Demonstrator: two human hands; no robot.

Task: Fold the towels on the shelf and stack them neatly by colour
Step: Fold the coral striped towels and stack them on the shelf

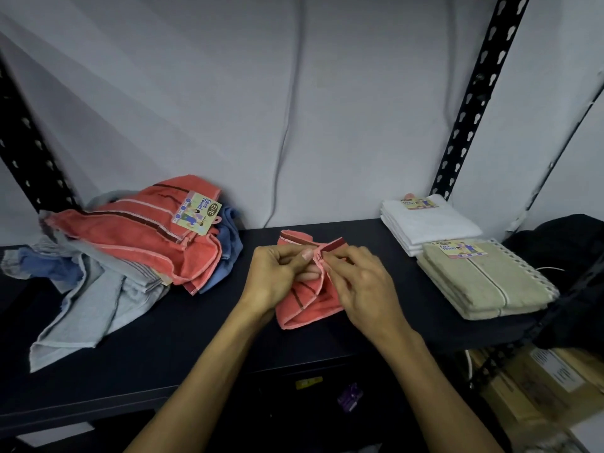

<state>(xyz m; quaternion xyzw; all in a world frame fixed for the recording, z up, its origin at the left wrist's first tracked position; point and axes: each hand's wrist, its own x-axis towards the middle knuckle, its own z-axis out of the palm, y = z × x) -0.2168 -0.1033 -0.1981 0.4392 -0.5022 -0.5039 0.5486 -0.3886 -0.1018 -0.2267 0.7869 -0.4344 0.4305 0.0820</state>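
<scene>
Folding step: coral towel [305, 302] held bunched between both hands just above the dark shelf [196, 338], edges not yet matched.
Left grip: left hand [277, 273] curled, thumb and fingers pinched on the hemmed edge.
Right grip: right hand [362, 282] curled, pinched on the same hem, touching the left.
Advice: best drawn apart along the hem, corners squared, striped border kept outward before laying flat.
Left of grips: unfolded heap [130, 243] of coral, blue and grey towels.
Right of grips: white stack [425, 223] and beige stack [483, 279], folded; coral pile needed beside them.
</scene>
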